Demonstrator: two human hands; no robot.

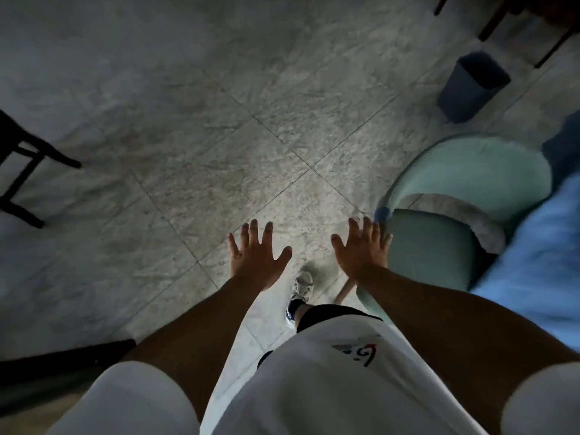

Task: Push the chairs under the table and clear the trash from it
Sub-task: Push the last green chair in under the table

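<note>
Your left hand [255, 262] and right hand [361, 255] are spread, each grip released, holding nothing. The green chair [455, 211] stands just right, likely next to push.

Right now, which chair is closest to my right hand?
The green padded chair, right beside your right hand. The dark-framed chair stands far off at the left edge of the floor.
</note>
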